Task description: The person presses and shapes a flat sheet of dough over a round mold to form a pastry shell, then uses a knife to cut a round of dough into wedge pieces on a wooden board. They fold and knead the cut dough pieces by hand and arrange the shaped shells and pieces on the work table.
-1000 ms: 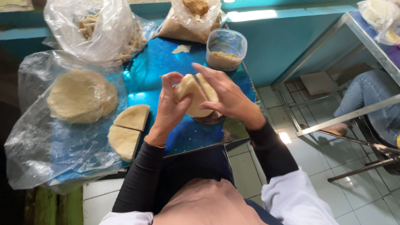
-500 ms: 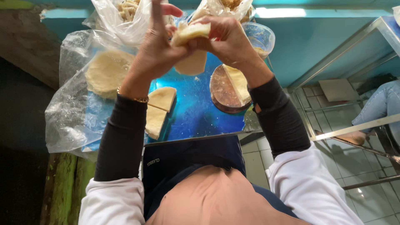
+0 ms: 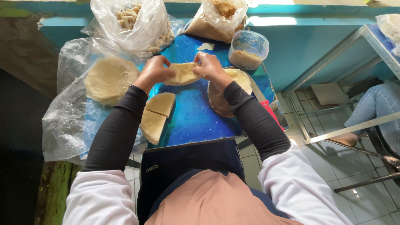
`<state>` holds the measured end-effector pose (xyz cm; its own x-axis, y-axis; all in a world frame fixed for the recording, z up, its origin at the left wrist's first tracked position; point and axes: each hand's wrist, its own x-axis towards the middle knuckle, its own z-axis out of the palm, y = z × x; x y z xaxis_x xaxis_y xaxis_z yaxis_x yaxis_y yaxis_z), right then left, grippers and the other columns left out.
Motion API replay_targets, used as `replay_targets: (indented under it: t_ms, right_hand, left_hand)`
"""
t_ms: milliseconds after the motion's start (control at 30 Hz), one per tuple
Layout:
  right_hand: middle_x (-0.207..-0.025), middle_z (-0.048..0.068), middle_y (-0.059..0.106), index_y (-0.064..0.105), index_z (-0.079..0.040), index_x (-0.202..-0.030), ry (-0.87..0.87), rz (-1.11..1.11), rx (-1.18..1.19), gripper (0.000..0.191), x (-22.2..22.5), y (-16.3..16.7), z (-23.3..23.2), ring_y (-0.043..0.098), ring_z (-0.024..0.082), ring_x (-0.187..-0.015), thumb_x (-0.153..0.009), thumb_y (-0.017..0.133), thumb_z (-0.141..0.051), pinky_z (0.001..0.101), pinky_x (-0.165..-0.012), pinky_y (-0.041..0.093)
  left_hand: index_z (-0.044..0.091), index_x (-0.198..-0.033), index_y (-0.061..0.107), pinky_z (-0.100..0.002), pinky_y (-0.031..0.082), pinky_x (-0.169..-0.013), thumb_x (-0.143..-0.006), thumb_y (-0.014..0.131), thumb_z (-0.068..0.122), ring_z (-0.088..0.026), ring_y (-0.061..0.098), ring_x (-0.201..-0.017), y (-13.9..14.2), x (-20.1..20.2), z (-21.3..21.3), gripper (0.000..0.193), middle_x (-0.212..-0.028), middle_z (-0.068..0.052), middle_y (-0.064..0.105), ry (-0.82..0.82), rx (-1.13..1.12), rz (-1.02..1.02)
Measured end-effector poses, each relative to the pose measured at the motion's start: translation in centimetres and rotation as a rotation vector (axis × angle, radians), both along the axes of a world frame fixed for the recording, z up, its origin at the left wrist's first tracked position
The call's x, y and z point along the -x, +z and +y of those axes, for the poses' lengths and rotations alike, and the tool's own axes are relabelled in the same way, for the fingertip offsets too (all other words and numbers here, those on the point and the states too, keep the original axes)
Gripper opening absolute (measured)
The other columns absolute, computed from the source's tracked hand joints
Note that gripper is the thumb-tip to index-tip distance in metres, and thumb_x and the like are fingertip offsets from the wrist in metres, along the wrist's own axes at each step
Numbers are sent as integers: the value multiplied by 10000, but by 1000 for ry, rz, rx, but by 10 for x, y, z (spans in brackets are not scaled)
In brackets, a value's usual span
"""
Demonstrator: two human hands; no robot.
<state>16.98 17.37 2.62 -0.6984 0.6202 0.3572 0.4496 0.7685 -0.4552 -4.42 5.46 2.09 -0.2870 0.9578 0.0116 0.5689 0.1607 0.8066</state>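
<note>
1. The person holds a pale dough wrapper (image 3: 182, 73) between both hands above the blue tabletop (image 3: 196, 121). Its long axis runs left to right, from one hand to the other.
2. Left hand (image 3: 153, 71): fingers pinched on the wrapper's left end. Right hand (image 3: 210, 68): fingers pinched on its right end. Both hands sit equally close to it; neither is released.
3. Just below the right forearm stands a round bowl (image 3: 221, 100) with a second dough piece resting on its rim.
4. Beyond the right hand, a clear plastic tub (image 3: 248, 50) holds a brownish paste.
5. At the far edge, one clear bag (image 3: 133, 23) holds pale cut pieces; another bag (image 3: 218, 18) holds brown crumbly filling.
6. To the left, a stack of round dough sheets (image 3: 110, 79) lies on plastic wrap.
7. Two cut wedges (image 3: 156, 112) lie on the tabletop beneath the left forearm.
</note>
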Motion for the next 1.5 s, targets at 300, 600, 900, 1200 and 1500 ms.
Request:
replay_targets:
  t_ms: [300,600,900,1200,1500]
  right_hand:
    - [-975,109,735,737,-131,-1025,-134,-14,-154,230,-92,67,-30,710,316,-891,-932,730,-341,463,-742,544]
    - [-893,169,736,746,-74,-1059,-339,-50,115,375,-204,51,-97,718,311,-784,-963,687,-431,428,-676,555]
    - [-862,143,750,706,-12,-1115,-482,91,497,541,-184,7,-83,726,161,-703,-905,725,-511,320,-642,574]
    - [-949,53,702,532,-62,-1377,-376,336,670,696,-185,-14,-68,659,100,-781,-813,837,-334,282,-589,536]
    - [-1073,0,718,644,-49,-1223,-20,783,1127,379,-208,2,-82,674,60,-927,-890,766,-182,225,-829,556]
  left_hand:
    - [42,-914,765,-514,528,-808,-799,710,137,-435,683,-939,10,-44,35,159,-988,-221,734,-128,-563,507]
    - [68,-1043,787,-498,500,-864,-662,904,341,-393,636,-1119,19,-174,86,483,-1158,-198,689,-413,-141,573]
    - [52,-1068,755,-447,573,-810,-619,932,373,-334,732,-953,24,-166,108,579,-989,-156,747,-489,226,393]
    - [10,-1161,560,-423,541,-851,-646,904,205,-374,689,-1043,13,-158,93,649,-1056,-197,706,-637,-228,123]
    - [55,-1322,542,-438,542,-886,-814,716,104,-389,690,-1036,71,-177,7,539,-1065,-209,702,-555,-508,56]
